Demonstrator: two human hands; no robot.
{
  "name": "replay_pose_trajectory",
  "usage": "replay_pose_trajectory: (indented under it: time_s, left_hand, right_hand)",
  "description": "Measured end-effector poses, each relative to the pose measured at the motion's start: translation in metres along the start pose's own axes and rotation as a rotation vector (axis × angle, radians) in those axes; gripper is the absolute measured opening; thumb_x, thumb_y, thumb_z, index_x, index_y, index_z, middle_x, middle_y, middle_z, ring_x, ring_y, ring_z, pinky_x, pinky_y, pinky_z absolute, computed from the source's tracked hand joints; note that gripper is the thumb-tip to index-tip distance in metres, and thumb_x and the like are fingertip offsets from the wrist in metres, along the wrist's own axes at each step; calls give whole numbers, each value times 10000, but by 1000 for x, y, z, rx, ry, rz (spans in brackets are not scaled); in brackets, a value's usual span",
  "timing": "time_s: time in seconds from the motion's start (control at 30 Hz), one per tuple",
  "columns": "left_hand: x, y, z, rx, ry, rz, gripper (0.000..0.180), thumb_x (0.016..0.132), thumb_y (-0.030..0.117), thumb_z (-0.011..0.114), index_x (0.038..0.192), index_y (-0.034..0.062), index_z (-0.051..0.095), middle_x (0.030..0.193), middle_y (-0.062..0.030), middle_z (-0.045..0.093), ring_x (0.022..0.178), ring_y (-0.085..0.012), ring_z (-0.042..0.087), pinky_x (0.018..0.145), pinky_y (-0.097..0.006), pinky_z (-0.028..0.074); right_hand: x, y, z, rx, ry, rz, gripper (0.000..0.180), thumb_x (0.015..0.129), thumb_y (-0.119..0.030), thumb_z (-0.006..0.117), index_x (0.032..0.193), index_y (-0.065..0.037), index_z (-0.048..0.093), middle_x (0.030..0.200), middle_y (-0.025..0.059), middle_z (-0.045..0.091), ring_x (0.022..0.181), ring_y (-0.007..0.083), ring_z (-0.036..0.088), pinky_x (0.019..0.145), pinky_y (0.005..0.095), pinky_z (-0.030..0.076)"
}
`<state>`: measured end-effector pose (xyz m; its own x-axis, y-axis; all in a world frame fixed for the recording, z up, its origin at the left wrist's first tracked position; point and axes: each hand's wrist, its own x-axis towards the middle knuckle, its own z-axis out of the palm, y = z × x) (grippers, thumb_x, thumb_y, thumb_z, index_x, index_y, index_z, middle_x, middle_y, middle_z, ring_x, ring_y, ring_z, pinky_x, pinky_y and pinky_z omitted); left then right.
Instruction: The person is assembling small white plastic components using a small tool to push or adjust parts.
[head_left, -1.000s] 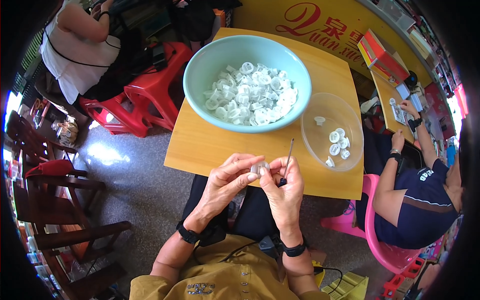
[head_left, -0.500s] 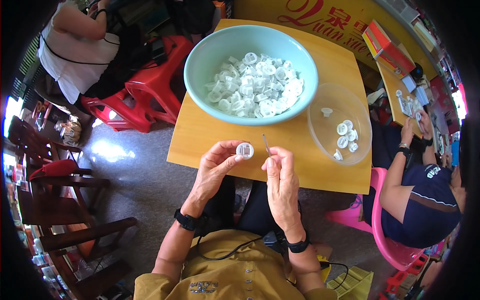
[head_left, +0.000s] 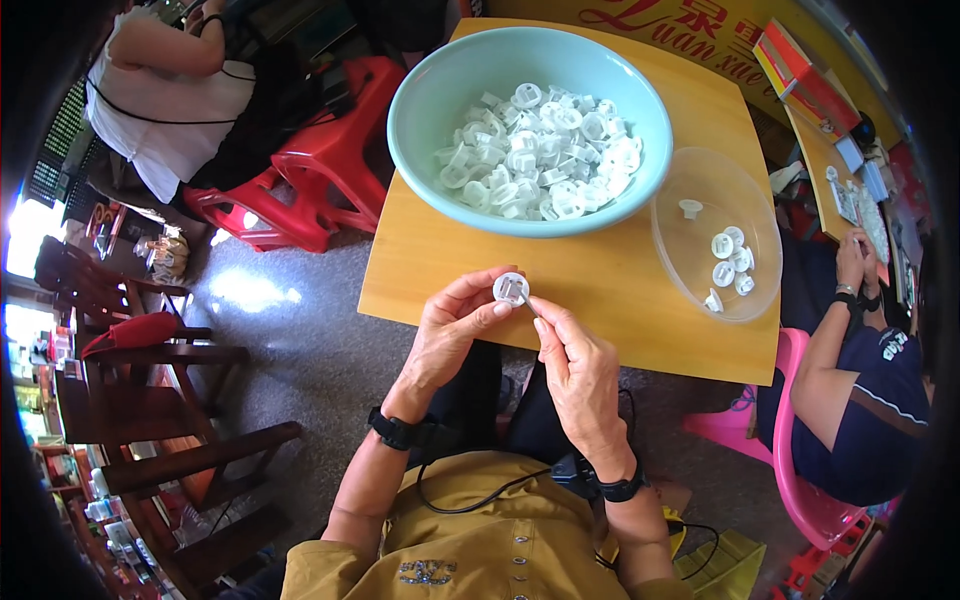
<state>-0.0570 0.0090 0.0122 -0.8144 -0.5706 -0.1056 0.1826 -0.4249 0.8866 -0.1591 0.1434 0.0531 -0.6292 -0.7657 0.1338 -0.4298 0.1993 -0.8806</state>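
L hand pinches a round white plastic fitting btwn thumb & fingers, face to cam, over near side of the wooden table. R hand grips a thin metal-shafted tool, tip at fitting's R rim, can't tell if touching. On table, R side: clear round plastic tub w/ 7 similar white pcs. Farther, pale teal basin w/ a big heap of alike pcs; off L, red plastic stools
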Motion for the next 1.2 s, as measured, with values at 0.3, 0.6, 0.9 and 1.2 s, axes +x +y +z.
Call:
replay_pose_trajectory:
  time_s: [0.3, 0.6, 0.9, 1.2]
  left_hand:
    - [1, 0, -1, 18, 20, -42, 421, 870, 50, 667, 1270, -1, 546, 1246, -114, 602, 1129, -170, 574, 1023, -324, 429]
    - [3, -3, -2, 67, 3, 7, 375, 874, 47, 660, 1235, -10, 575, 1202, -71, 578, 1115, -160, 565, 1004, -312, 434]
    - [3, -4, -2, 218, -43, 84, 359, 887, 58, 652, 1239, 21, 597, 1186, -35, 551, 1098, -131, 546, 966, -274, 431]
    - [4, 0, 8, 437, -69, 86, 339, 874, 14, 644, 1210, 2, 601, 1158, -64, 573, 1104, -147, 557, 979, -283, 433]
  right_hand:
    - [1, 3, 0, -63, 41, -101, 204, 931, -64, 579, 1119, -20, 645, 937, 177, 689, 826, 268, 692, 691, 327, 524]
    - [2, 4, -7, -318, 13, -186, 293, 865, -64, 620, 1155, -97, 648, 765, 84, 602, 672, 259, 626, 596, 357, 494]
    - [4, -1, -17, -444, -32, -233, 332, 812, -34, 634, 1141, -75, 643, 763, 70, 601, 652, 243, 624, 589, 337, 496]
    - [1, 2, -28, -522, -101, -216, 366, 780, -20, 628, 1146, -43, 633, 794, 76, 629, 671, 239, 640, 609, 313, 509]
